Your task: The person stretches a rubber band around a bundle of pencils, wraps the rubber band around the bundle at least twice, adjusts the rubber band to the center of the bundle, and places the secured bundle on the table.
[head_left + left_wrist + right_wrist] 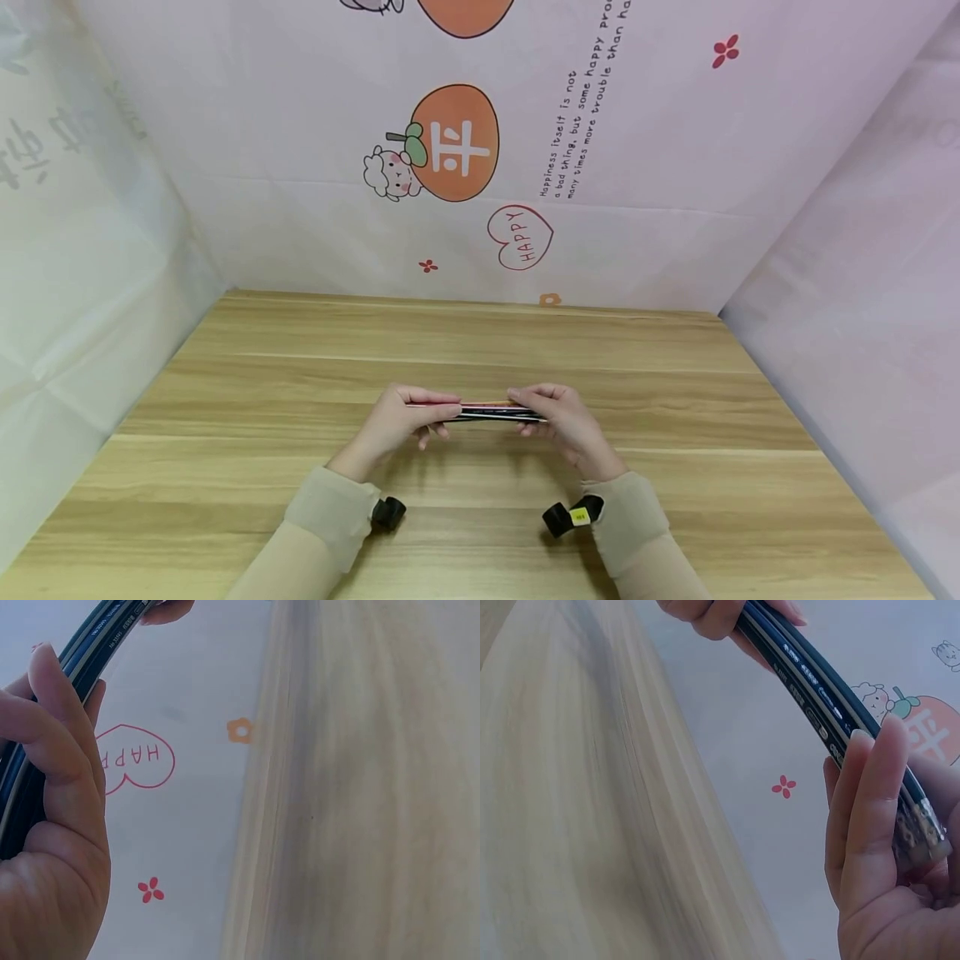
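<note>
A bundle of pencils (487,412) lies level between my two hands, raised above the wooden table. My left hand (412,417) grips its left end, thumb on the near side and fingers round it. At the other end my right hand (561,417) holds it in the same way. Dark barrels with small printed lettering show in the left wrist view, where the pencils (105,634) pass behind curled fingers. The right wrist view shows metal ferrules and eraser ends on the pencils (922,829) close to the right palm.
The wooden table (480,342) reaches back to a white printed cloth (637,250) hung behind it. Further white cloth stands at the left (75,250) and right sides. A black wrist camera (388,514) sits on the left cuff, another black camera (558,518) on the right.
</note>
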A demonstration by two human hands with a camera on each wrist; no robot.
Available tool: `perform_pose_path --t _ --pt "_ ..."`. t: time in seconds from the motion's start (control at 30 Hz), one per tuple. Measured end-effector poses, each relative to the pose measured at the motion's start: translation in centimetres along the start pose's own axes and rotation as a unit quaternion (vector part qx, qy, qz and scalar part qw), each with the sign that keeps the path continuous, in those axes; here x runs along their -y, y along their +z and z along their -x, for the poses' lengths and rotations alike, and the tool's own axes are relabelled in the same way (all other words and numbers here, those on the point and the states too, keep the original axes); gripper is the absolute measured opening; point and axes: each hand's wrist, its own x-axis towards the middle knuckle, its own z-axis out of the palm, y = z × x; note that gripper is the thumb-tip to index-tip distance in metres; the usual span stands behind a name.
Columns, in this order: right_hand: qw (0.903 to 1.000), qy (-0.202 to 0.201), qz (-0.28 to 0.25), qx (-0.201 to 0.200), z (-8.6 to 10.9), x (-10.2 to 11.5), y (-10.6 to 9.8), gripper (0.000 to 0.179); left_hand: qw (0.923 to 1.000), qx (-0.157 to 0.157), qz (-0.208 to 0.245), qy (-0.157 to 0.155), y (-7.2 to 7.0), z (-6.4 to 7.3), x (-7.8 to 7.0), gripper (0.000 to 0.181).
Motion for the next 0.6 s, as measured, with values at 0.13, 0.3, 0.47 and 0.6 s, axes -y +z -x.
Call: perform_pose_path --t 0.13,0.3,0.47,0.6 --pt "0.9999 -0.002 -0.013 -0.001 0.1 0.2 -0.3 0.011 1.0000 -0.006 -0.004 0.001 -0.1 0.0 -0.2 0.037" --pt "0.9996 -0.009 -0.027 -0.002 0.3 0.5 -0.5 0.010 0.9999 -0.014 -0.009 0.002 -0.1 0.0 -0.3 0.040" --pt "0.9996 -0.012 -0.015 -0.022 0.4 0.9 -0.9 0.011 0.9996 -0.023 -0.017 0.003 -0.3 -0.1 -0.2 0.043" --pt "0.9989 -0.017 0.028 -0.034 0.4 1.0 -1.3 0.011 0.9993 -0.031 -0.019 -0.002 -0.5 -0.1 -0.2 0.044"
